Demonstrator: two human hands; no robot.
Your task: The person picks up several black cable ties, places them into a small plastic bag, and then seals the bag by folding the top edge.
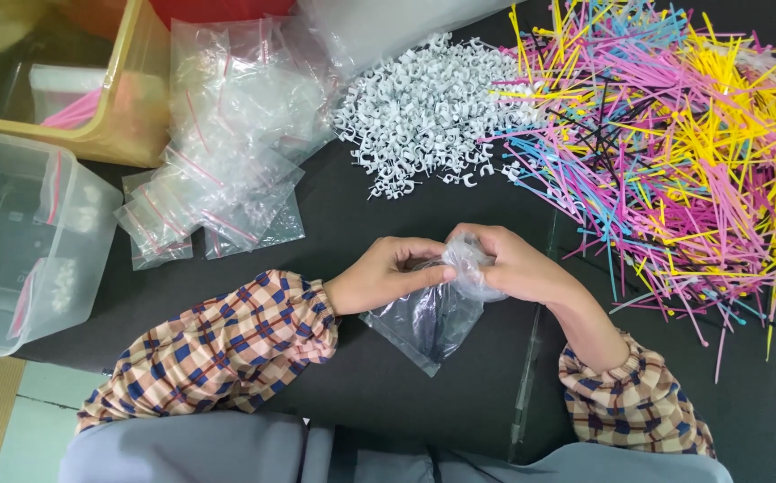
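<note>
At centre of dark surface (388, 385), my left hand (388, 273) and right hand (518, 264) both pinch small clear bag (433, 313), maybe holding dark ties. White clips (424, 112) at 12 o'clock, ties (674, 143) at 2, spare bags (218, 170) at 10 unpacked.

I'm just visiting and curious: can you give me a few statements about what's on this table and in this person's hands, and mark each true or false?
1. Both hands hold one small clear plastic bag. True: the left hand and right hand grip its top.
2. The white clips are sorted into neat rows. False: they lie in a loose heap.
3. The cable ties are all black. False: mostly pink, yellow and blue.
4. A pile of empty clear bags lies beyond the left hand. True.
5. The clear tub is brim-full. False: only a few items inside.
</note>
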